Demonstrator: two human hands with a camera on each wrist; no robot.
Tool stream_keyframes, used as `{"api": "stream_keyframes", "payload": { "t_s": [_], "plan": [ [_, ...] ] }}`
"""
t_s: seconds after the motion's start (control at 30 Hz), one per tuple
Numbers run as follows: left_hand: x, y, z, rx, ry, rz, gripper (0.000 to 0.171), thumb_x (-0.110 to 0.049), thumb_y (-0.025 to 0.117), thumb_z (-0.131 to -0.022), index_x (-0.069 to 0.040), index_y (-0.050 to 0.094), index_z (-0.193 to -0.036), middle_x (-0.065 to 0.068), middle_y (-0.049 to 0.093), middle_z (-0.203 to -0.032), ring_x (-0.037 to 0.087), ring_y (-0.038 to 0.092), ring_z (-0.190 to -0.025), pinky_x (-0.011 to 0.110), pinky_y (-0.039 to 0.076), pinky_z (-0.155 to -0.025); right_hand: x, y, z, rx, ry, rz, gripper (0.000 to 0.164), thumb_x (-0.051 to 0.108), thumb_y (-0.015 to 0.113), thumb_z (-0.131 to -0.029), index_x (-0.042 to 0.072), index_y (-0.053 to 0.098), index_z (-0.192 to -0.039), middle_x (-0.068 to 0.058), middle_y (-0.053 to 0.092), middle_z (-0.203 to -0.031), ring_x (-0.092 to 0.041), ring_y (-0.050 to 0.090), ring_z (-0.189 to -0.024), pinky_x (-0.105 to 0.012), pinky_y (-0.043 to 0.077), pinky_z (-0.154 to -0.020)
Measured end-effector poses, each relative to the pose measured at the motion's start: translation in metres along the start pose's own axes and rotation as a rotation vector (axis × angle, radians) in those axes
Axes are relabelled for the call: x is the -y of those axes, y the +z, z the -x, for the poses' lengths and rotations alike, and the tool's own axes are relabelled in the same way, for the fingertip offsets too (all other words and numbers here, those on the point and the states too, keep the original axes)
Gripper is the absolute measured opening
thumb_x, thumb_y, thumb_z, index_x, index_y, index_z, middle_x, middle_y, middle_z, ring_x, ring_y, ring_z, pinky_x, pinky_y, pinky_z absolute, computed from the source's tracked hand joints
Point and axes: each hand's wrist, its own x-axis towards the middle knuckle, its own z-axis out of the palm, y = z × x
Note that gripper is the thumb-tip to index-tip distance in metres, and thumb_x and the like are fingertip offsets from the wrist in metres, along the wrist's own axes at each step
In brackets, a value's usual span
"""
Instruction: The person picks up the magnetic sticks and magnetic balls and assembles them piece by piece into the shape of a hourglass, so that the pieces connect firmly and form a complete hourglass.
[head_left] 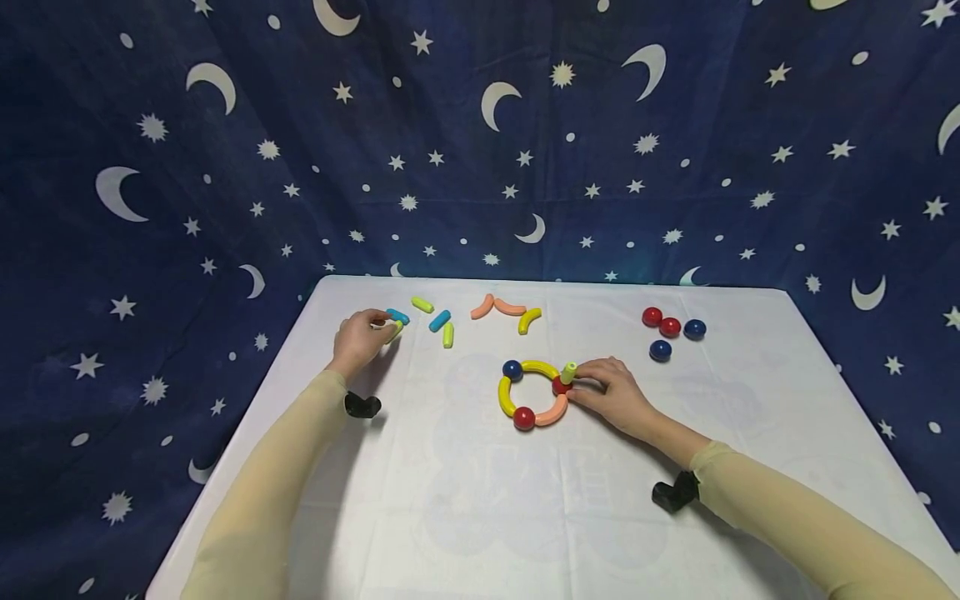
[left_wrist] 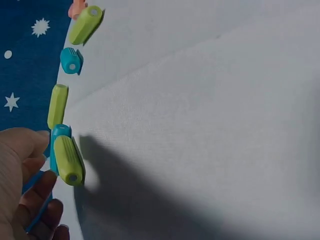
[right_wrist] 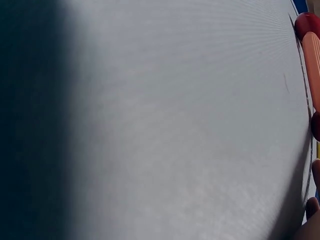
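Note:
In the head view my left hand point(head_left: 360, 337) is at the back left, fingertips beside a green rod point(left_wrist: 69, 160) and a blue rod point(left_wrist: 61, 129). The left wrist view shows its thumb and forefinger apart, with neither covering the green rod. My right hand point(head_left: 613, 396) pinches a red ball point(head_left: 559, 386) at the right of a ring of curved yellow and pink rods. Another green rod point(head_left: 569, 372) stands up from that ball, against the forefinger. A blue ball point(head_left: 512, 370) and another red ball point(head_left: 524, 418) join the ring's other pieces.
Loose green rods point(head_left: 447, 335) and a blue rod point(head_left: 439, 321) lie right of my left hand. Curved pink rods point(head_left: 510, 307) and a curved yellow rod point(head_left: 529, 321) lie at the back. Red balls point(head_left: 652, 317) and blue balls point(head_left: 695, 330) sit back right. A starry cloth point(head_left: 450, 125) hangs behind.

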Motion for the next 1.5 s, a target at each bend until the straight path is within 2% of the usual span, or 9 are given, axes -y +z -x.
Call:
{"api": "stream_keyframes", "payload": {
  "t_s": [0.33,0.53,0.77,0.83,0.93,1.03,1.13,1.33,1.5],
  "plan": [
    [-0.004,-0.002,-0.001,0.032,-0.045,-0.139,0.047,-0.040,0.067,-0.095,-0.006,0.067,-0.128,0.013,0.068,-0.124,0.039,0.053,-0.114,0.055,0.036,-0.101,-0.003,0.000,0.000,0.001,0.034,0.016,0.037,0.032,0.083,-0.088,0.015,0.075,-0.119,-0.005,0.065,-0.125,-0.030,0.047,-0.129,-0.058,0.015,-0.119],
    [-0.006,-0.002,0.001,0.049,-0.063,-0.174,0.045,-0.038,0.068,-0.094,-0.005,0.069,-0.124,0.013,0.068,-0.120,0.039,0.054,-0.113,0.057,0.036,-0.099,-0.001,0.000,0.000,-0.001,0.046,0.029,0.037,0.033,0.083,-0.088,0.015,0.075,-0.119,-0.005,0.065,-0.126,-0.029,0.047,-0.128,-0.058,0.018,-0.118],
    [-0.003,-0.001,0.002,0.042,-0.081,-0.172,0.037,-0.033,0.068,-0.095,-0.005,0.071,-0.119,0.011,0.070,-0.105,0.036,0.054,-0.106,0.055,0.035,-0.097,0.001,0.000,0.000,0.004,0.051,0.027,0.037,0.034,0.083,-0.088,0.015,0.074,-0.119,-0.006,0.065,-0.126,-0.031,0.046,-0.130,-0.059,0.015,-0.119],
    [-0.002,-0.001,0.003,0.050,-0.082,-0.149,0.037,-0.034,0.067,-0.096,-0.007,0.070,-0.120,0.011,0.070,-0.104,0.035,0.054,-0.105,0.054,0.034,-0.098,0.001,0.000,0.000,0.007,0.056,0.024,0.038,0.034,0.083,-0.088,0.015,0.074,-0.120,-0.006,0.065,-0.127,-0.031,0.045,-0.131,-0.059,0.014,-0.119],
    [-0.001,0.000,0.005,0.070,-0.052,-0.098,0.040,-0.036,0.066,-0.098,-0.007,0.068,-0.125,0.013,0.071,-0.113,0.035,0.057,-0.108,0.054,0.035,-0.100,0.001,0.000,0.000,0.007,0.053,0.025,0.038,0.035,0.083,-0.088,0.015,0.074,-0.119,-0.006,0.065,-0.127,-0.031,0.046,-0.131,-0.059,0.014,-0.119],
    [-0.003,0.004,0.008,0.092,-0.002,0.001,0.043,-0.036,0.066,-0.099,-0.006,0.067,-0.130,0.015,0.068,-0.123,0.034,0.060,-0.110,0.051,0.042,-0.099,0.000,-0.001,0.000,0.007,0.045,0.025,0.038,0.034,0.083,-0.088,0.014,0.074,-0.119,-0.006,0.065,-0.126,-0.031,0.047,-0.130,-0.058,0.013,-0.120],
    [-0.006,0.009,0.010,0.114,0.056,0.116,0.042,-0.034,0.067,-0.100,-0.004,0.066,-0.130,0.016,0.066,-0.123,0.032,0.060,-0.109,0.047,0.048,-0.093,0.000,-0.001,0.000,0.009,0.037,0.025,0.038,0.033,0.083,-0.088,0.013,0.074,-0.120,-0.006,0.065,-0.126,-0.030,0.049,-0.130,-0.057,0.010,-0.121],
    [-0.023,0.025,0.013,0.174,0.165,0.257,0.038,-0.030,0.070,-0.098,-0.003,0.067,-0.125,0.013,0.067,-0.119,0.030,0.061,-0.109,0.045,0.048,-0.094,0.000,-0.001,0.000,0.009,0.043,0.026,0.037,0.032,0.083,-0.089,0.014,0.074,-0.120,-0.006,0.065,-0.126,-0.030,0.049,-0.129,-0.056,0.010,-0.121],
    [-0.044,0.039,0.021,0.265,0.237,0.330,0.034,-0.028,0.072,-0.098,-0.006,0.068,-0.122,0.008,0.069,-0.116,0.027,0.061,-0.112,0.043,0.049,-0.095,0.001,-0.001,0.000,0.007,0.046,0.014,0.036,0.031,0.083,-0.088,0.014,0.075,-0.119,-0.007,0.065,-0.126,-0.031,0.047,-0.131,-0.058,0.011,-0.121]
  ]
}}
